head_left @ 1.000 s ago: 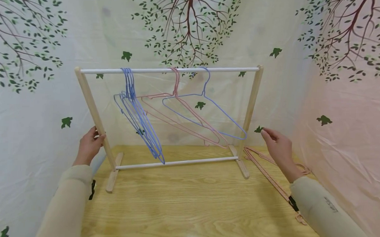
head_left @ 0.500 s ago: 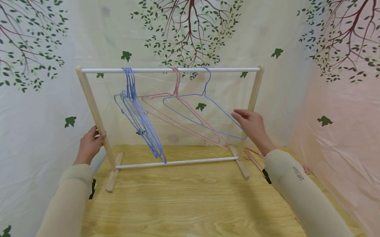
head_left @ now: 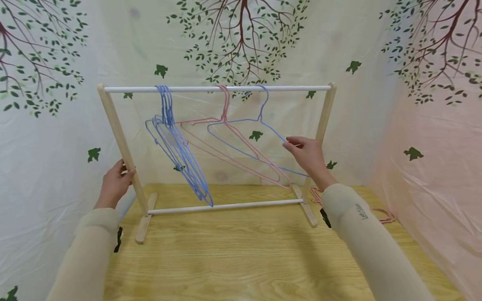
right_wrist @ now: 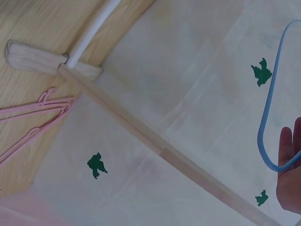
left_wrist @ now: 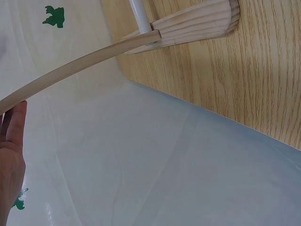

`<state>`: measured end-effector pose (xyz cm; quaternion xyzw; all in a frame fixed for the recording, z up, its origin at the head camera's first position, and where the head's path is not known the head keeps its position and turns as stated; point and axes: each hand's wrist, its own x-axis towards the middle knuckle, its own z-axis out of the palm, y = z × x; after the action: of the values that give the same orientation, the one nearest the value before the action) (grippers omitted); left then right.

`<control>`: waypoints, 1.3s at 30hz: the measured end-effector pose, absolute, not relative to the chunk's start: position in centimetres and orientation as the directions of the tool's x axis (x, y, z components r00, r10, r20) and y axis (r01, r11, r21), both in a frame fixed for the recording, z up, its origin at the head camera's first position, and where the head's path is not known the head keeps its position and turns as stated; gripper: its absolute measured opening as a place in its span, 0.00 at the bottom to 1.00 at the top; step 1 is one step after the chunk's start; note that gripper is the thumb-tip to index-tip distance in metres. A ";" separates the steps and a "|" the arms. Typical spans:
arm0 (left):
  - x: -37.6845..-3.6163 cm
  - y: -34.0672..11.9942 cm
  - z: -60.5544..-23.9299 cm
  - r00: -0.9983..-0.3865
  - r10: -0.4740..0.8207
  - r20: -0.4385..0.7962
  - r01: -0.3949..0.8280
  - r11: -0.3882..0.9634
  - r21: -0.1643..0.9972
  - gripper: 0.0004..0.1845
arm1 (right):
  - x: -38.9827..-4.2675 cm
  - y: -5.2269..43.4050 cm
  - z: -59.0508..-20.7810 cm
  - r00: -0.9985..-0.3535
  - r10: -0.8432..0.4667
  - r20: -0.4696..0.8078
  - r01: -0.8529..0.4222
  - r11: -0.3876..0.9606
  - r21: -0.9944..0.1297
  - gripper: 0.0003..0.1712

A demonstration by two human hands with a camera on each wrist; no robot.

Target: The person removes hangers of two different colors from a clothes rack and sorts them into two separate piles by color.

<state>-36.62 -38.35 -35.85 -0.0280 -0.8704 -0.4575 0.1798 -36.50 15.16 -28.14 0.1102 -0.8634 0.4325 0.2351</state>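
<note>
Leftmost, left hand (head_left: 114, 186): fingers curled round the rack's left post (head_left: 121, 146).
Rack (head_left: 217, 88): one, standing on the counter (head_left: 241, 257).
Blue hangers: a bunch (head_left: 177, 152) at the left, too tangled to count, plus a single blue hanger (head_left: 246, 121).
Pink hangers on the rail (head_left: 225, 145): two.
Right hand (head_left: 308, 155): fingers pinch the single blue hanger's right arm.
Pink hangers on the counter (head_left: 382, 214): number unclear.

Right hand (right_wrist: 290, 169) cut off by the wrist view's edge, grip on blue hanger (right_wrist: 270, 117) unclear; pink hangers (head_left: 376, 213) on counter partly hidden behind sleeve.
</note>
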 end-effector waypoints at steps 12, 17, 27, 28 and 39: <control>-35.9 -38.3 -35.8 -0.934 -0.132 0.331 0.199 0.577 0.792 0.29 | -35.9 14.5 -28.4 -0.854 0.050 0.519 -0.415 0.536 -0.735 0.17; -35.6 -38.2 -35.8 -0.935 -0.132 0.328 0.198 0.574 0.795 0.29 | -35.6 14.9 -28.5 -0.818 0.099 0.566 -0.430 0.548 -0.717 0.16; -35.1 -38.2 -35.8 -0.933 -0.130 0.336 0.206 0.573 0.793 0.29 | -35.1 15.8 -28.9 -0.714 0.232 0.660 -0.496 0.498 -0.711 0.14; -35.1 -38.2 -35.8 -0.934 -0.130 0.333 0.204 0.572 0.795 0.29 | -35.0 15.9 -28.9 -0.706 0.238 0.667 -0.505 0.492 -0.710 0.14; -35.1 -38.2 -35.8 -0.934 -0.133 0.333 0.202 0.572 0.795 0.29 | -33.4 18.1 -31.0 -0.682 0.325 0.655 -0.536 0.388 -0.750 0.13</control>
<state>-35.05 -38.18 -35.81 -0.0200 -0.8680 -0.4619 0.1810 -33.43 18.07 -31.00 0.0718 -0.7349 0.5486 0.3922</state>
